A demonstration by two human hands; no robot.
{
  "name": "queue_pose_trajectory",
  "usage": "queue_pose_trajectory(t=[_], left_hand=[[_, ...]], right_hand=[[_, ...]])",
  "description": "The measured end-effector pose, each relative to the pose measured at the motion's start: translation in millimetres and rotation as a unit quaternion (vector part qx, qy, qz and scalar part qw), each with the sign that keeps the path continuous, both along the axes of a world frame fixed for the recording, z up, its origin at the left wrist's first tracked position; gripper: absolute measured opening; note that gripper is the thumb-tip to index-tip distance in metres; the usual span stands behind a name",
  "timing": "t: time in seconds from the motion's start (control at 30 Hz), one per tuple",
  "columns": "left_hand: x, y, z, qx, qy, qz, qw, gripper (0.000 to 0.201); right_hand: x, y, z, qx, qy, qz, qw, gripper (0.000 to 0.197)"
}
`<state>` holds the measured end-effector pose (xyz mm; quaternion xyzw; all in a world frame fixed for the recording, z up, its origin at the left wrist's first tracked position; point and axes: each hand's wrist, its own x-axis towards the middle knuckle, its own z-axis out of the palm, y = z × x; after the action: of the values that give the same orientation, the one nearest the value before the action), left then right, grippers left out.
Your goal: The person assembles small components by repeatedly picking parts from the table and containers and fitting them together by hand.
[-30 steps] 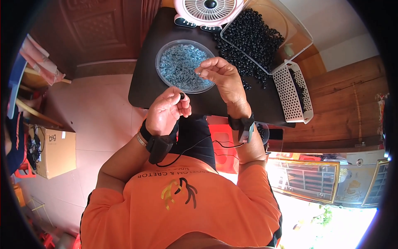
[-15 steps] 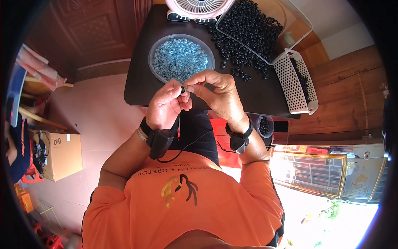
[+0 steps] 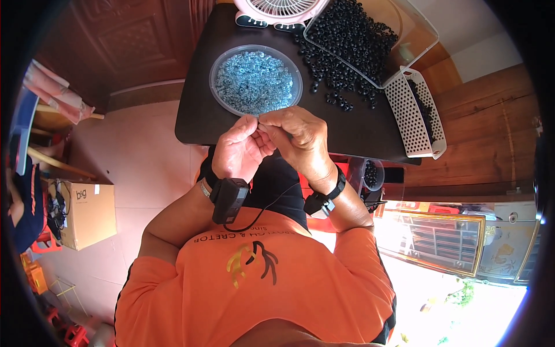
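My left hand (image 3: 241, 149) and my right hand (image 3: 302, 137) meet fingertip to fingertip over the near edge of the dark table. Both are closed in a pinch; whatever they hold is hidden between the fingers and too small to make out. Just beyond them stands a round clear plastic bowl (image 3: 299, 92) full of small, shiny, pale-blue transparent pieces (image 3: 254, 81). Farther right, a heap of small black ring-like pieces (image 3: 350, 43) spreads over the table, with a few loose ones at its near side.
A clear plastic bin (image 3: 429, 47) lies tipped over the black heap. Beside it a white perforated basket (image 3: 409, 124) holds more black pieces. A pink fan (image 3: 280, 8) stands at the back. Below the table's right side is a small tub (image 3: 373, 175). A cardboard box (image 3: 89, 214) sits on the floor left.
Both hands have turned slightly and drawn closer together. The small black piece that showed between the fingertips is now hidden. The view has shifted a little.
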<state>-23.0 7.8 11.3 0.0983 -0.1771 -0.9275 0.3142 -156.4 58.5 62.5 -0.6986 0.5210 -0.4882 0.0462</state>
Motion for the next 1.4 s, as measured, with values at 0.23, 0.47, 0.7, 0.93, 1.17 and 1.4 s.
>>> queue_pose_trajectory(t=[0.23, 0.47, 0.7, 0.93, 1.17, 1.4], left_hand=[[-3, 1, -2, 0.027, 0.016, 0.015, 0.999, 0.016], [-7, 5, 1, 0.069, -0.006, 0.021, 0.997, 0.018], [-1, 7, 4, -0.051, -0.04, 0.012, 0.998, 0.023], [5, 7, 2, -0.171, -0.055, 0.02, 0.984, 0.025], [9, 0, -9, -0.171, -0.025, 0.01, 0.985, 0.018], [12, -5, -12, -0.158, -0.022, 0.022, 0.987, 0.018]], right_hand=[[9, 4, 3, -0.088, 0.202, -0.053, 0.974, 0.021], [12, 5, -7, -0.102, 0.17, -0.07, 0.978, 0.022], [0, 11, -1, 0.138, -0.227, 0.05, 0.963, 0.014], [-2, 12, -3, 0.081, -0.104, 0.052, 0.99, 0.017], [-47, 18, -3, 0.109, 0.016, -0.104, 0.988, 0.017], [-136, 17, -18, 0.176, -0.013, -0.279, 0.944, 0.018]])
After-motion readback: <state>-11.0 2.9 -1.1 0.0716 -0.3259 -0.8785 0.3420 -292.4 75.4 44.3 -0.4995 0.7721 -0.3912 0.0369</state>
